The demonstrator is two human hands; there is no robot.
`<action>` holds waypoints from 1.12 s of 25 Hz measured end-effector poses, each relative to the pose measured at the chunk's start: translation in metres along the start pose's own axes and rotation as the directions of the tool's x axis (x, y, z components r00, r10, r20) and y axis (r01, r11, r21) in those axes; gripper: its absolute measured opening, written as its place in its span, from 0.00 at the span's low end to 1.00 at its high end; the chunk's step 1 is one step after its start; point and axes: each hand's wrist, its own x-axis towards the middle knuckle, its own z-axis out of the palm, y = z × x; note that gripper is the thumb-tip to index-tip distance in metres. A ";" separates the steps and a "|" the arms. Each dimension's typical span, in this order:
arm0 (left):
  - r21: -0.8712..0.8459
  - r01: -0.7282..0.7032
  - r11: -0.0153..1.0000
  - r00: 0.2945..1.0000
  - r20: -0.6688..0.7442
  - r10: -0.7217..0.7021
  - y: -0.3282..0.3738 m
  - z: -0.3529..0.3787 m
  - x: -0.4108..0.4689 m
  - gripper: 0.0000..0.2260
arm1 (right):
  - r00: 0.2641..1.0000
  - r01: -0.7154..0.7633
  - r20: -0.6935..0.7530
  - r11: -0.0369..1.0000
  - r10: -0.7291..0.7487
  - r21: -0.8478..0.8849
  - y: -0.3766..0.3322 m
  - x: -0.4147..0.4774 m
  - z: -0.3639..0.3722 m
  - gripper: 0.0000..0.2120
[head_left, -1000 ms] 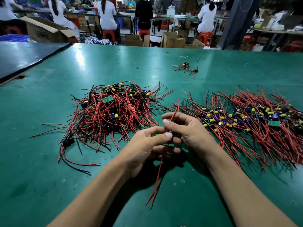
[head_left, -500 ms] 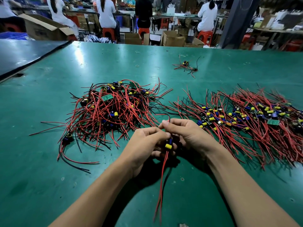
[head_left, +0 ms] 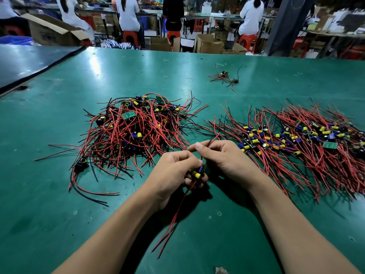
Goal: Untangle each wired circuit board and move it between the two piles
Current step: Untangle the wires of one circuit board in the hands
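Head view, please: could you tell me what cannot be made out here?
Circuit board: head view, mostly covered by fingers of the left hand; only yellow and blue parts show.
Right hand: its curled fingers hide its grip on the wires.
Right pile: cut off by the right edge.
Left pile: the tangle hides the board count.
Far bundle: too small.

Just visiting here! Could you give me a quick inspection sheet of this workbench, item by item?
Surface: green table, scuffed, with glare.
Job's things: tangled left pile; spread right pile; one wired board held in front of them.
Clutter: stray bundle and small ring farther back.
Hands: left hand grips the board; right hand pinches its upper wires.
Cables: red wires hang from the held board.
Surroundings: seated workers, cardboard boxes, red stools.
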 end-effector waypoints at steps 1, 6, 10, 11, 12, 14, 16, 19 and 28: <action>0.017 -0.005 1.000 1.000 0.001 0.005 0.000 0.001 0.000 0.09 | 0.997 0.058 -0.034 0.991 -0.063 -0.124 -0.002 0.000 -0.001 0.12; 0.062 -0.032 0.998 0.999 0.025 0.031 0.000 0.004 -0.001 0.09 | 0.969 0.062 -0.212 0.954 -0.128 -0.295 0.004 0.009 -0.007 0.14; 0.057 -0.013 0.998 1.000 0.016 0.012 -0.002 0.003 0.002 0.08 | 0.980 -0.039 -0.188 0.990 0.065 0.138 0.002 0.010 0.003 0.18; 0.039 -0.001 0.999 1.000 0.014 0.000 -0.002 0.002 0.002 0.07 | 0.986 -0.045 -0.147 0.973 0.080 0.228 -0.001 0.009 0.004 0.19; 0.027 0.006 1.000 1.000 0.018 -0.007 -0.002 0.002 0.003 0.06 | 0.990 -0.050 -0.110 0.954 0.086 0.296 -0.003 0.009 0.004 0.19; 0.013 0.002 1.000 1.000 0.020 -0.003 -0.003 0.004 0.004 0.05 | 0.993 -0.064 -0.069 0.944 0.091 0.322 -0.007 0.006 0.003 0.18; 0.011 -0.014 1.000 1.000 -0.003 0.014 -0.005 0.005 0.005 0.05 | 0.994 -0.089 -0.041 0.964 0.102 0.250 -0.009 0.001 0.004 0.17; 0.056 -0.044 0.997 0.997 -0.061 0.047 -0.007 0.004 0.005 0.06 | 0.991 -0.130 -0.008 0.982 0.133 0.137 -0.010 -0.007 0.009 0.17; -0.003 -0.058 0.998 0.998 -0.030 0.058 -0.005 0.003 0.004 0.06 | 0.981 -0.189 -0.015 0.964 0.195 0.185 -0.012 -0.002 0.009 0.17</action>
